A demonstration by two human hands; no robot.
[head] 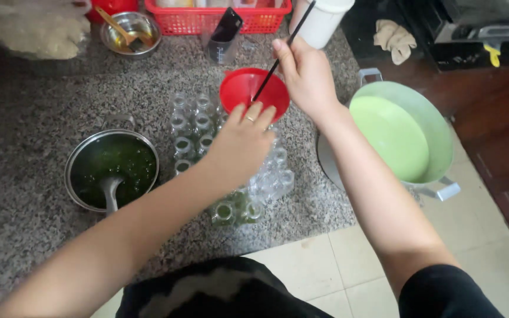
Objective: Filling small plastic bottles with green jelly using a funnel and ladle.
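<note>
**Desk:** What do your hands have right now?

**Me:** My right hand (306, 73) pinches a thin black stick (283, 52) between thumb and fingers, its lower end down inside the red funnel (253, 93). My left hand (240, 147) has its fingers loosely spread, the tips resting against the funnel's near rim. The funnel is just ahead of my left fingertips, over a cluster of small clear glass bottles (207, 138).

**Desk:** How much room around them?

**Me:** Tight in the middle. The bottles stand packed under and around my left hand, some with green inside. Left of my left forearm, near but apart from the bottles, sits a round steel pot (112, 168) of dark green liquid with a ladle (111, 191) in it. Right of my right forearm, a wide pale green basin (405, 132) overhangs the counter edge. Open speckled granite counter (30, 224) lies by my left elbow; the counter's front edge runs under both forearms, with tiled floor (325, 265) below.

**Desk:** Beyond the hands?

**Me:** A red mesh basket (219, 20), a white cylindrical container (322, 20) and a small steel bowl (129, 32) with a spoon.
</note>
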